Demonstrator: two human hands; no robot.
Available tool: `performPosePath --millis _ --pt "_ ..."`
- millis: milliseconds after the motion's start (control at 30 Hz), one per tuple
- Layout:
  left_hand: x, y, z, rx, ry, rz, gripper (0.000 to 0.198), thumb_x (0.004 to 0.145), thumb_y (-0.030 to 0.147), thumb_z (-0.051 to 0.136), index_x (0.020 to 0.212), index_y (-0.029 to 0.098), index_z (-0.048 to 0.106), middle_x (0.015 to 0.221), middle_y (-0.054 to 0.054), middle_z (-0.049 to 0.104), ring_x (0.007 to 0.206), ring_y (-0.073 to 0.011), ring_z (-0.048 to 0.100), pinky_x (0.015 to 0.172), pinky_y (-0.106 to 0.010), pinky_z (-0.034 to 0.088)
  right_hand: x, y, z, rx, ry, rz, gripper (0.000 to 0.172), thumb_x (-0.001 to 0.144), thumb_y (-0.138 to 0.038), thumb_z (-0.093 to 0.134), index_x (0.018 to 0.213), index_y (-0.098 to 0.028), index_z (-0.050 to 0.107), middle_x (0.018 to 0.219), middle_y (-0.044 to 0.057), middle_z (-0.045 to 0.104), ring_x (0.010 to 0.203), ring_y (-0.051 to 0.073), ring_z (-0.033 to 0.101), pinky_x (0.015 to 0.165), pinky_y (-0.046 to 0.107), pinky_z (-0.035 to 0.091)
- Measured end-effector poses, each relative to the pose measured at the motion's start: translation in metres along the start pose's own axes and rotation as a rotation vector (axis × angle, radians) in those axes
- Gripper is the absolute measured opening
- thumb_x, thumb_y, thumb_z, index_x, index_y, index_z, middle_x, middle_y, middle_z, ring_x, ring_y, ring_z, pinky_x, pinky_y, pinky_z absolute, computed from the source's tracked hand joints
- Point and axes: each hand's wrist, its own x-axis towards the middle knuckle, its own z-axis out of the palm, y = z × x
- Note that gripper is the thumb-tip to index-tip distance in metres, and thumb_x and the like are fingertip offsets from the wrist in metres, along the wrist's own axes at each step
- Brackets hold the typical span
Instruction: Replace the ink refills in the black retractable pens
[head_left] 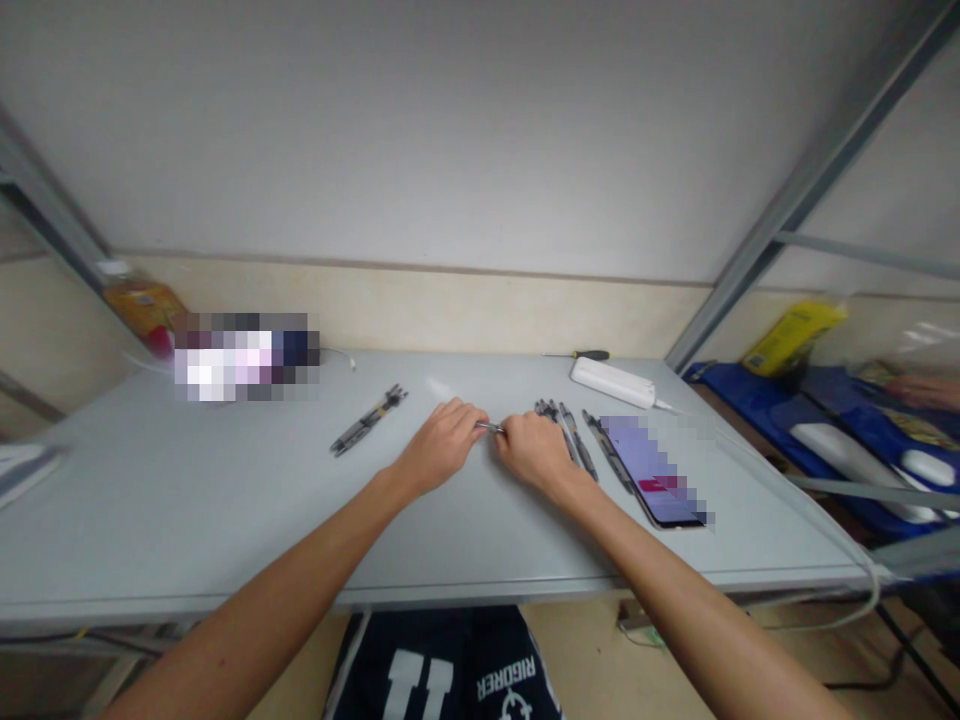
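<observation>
My left hand (pixel 444 443) and my right hand (pixel 534 452) meet over the middle of the grey table (pixel 225 500). Both are closed on one thin pen (pixel 489 427), of which only a short silvery stretch shows between the fingers. Several dark pens (pixel 571 435) lie side by side just right of my right hand. A pair of dark pens (pixel 369 420) lies apart to the left of my left hand.
A phone (pixel 654 470) lies right of the pens, its screen blurred. A white power strip (pixel 613 382) and a screwdriver (pixel 581 355) sit at the back right. A blurred object (pixel 244 357) and a bottle (pixel 142 305) stand back left. Blue bags (pixel 840 430) sit beyond the right edge.
</observation>
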Motion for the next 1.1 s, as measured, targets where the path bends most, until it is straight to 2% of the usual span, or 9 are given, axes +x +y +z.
performPosePath --millis 167,400,500,633,767,933,1000,1100 --pt "-0.002 -0.002 0.001 -0.055 0.044 -0.039 0.034 0.094 0.024 0.027 0.081 0.015 0.057 0.077 -0.006 0.059 0.077 -0.017 0.049 0.075 -0.03 0.041 -0.006 -0.003 0.0 -0.031 0.049 -0.041 0.036 0.089 -0.027 0.034 0.096 -0.016 0.067 0.09 0.017 0.068 0.086 0.027 0.066 0.07 0.033 0.046" --pt "-0.002 -0.005 0.004 -0.117 -0.047 -0.215 0.041 0.094 0.031 0.027 0.069 0.017 0.056 0.065 -0.002 0.054 0.067 -0.0143 0.05 0.07 -0.028 0.04 -0.007 -0.003 0.001 -0.058 0.07 -0.071 0.032 0.091 -0.027 0.033 0.101 -0.017 0.062 0.089 0.015 0.069 0.086 0.025 0.066 0.068 0.031 0.044" --pt "-0.001 -0.006 0.005 -0.195 -0.017 -0.238 0.038 0.093 0.032 0.03 0.073 0.017 0.057 0.069 -0.002 0.057 0.07 -0.0141 0.052 0.072 -0.028 0.041 -0.006 -0.002 0.004 -0.048 0.1 -0.078 0.031 0.09 -0.029 0.034 0.1 -0.017 0.061 0.088 0.014 0.068 0.086 0.025 0.065 0.068 0.031 0.044" --pt "-0.002 -0.006 0.002 -0.353 0.06 -0.277 0.023 0.089 0.032 0.041 0.095 0.017 0.057 0.087 -0.004 0.063 0.076 -0.0132 0.056 0.072 -0.026 0.044 -0.004 0.0 0.009 -0.019 0.101 -0.051 0.033 0.091 -0.032 0.032 0.1 -0.016 0.06 0.09 0.014 0.068 0.084 0.025 0.065 0.069 0.031 0.043" --pt "-0.002 -0.005 0.001 -0.395 0.071 -0.287 0.019 0.086 0.03 0.046 0.091 0.016 0.058 0.085 -0.004 0.063 0.074 -0.0129 0.056 0.071 -0.026 0.044 -0.003 0.003 0.009 0.014 0.071 -0.036 0.038 0.092 -0.04 0.03 0.102 -0.017 0.059 0.091 0.013 0.068 0.083 0.024 0.064 0.067 0.029 0.041" --pt "0.0 -0.008 -0.001 -0.479 0.098 -0.371 0.02 0.083 0.03 0.05 0.089 0.014 0.06 0.075 -0.002 0.062 0.067 -0.0123 0.055 0.066 -0.025 0.043 -0.004 0.011 0.003 0.127 0.005 -0.066 0.055 0.088 -0.059 0.028 0.096 -0.017 0.063 0.085 0.013 0.068 0.078 0.024 0.063 0.064 0.027 0.038" --pt "0.001 -0.011 -0.001 -0.552 0.108 -0.424 0.021 0.082 0.032 0.051 0.089 0.014 0.06 0.076 -0.002 0.063 0.068 -0.0127 0.056 0.065 -0.025 0.044 -0.002 0.017 0.001 0.232 -0.025 -0.121 0.055 0.091 -0.054 0.024 0.091 -0.017 0.064 0.081 0.011 0.067 0.076 0.02 0.062 0.063 0.025 0.036" --pt "0.0 -0.017 0.002 -0.669 0.119 -0.453 0.023 0.08 0.035 0.053 0.088 0.014 0.06 0.078 -0.003 0.064 0.071 -0.0139 0.058 0.066 -0.025 0.044 0.002 0.026 -0.002 0.388 -0.044 -0.247 0.042 0.094 -0.038 0.03 0.083 -0.016 0.065 0.072 0.006 0.065 0.068 0.014 0.057 0.061 0.022 0.032"
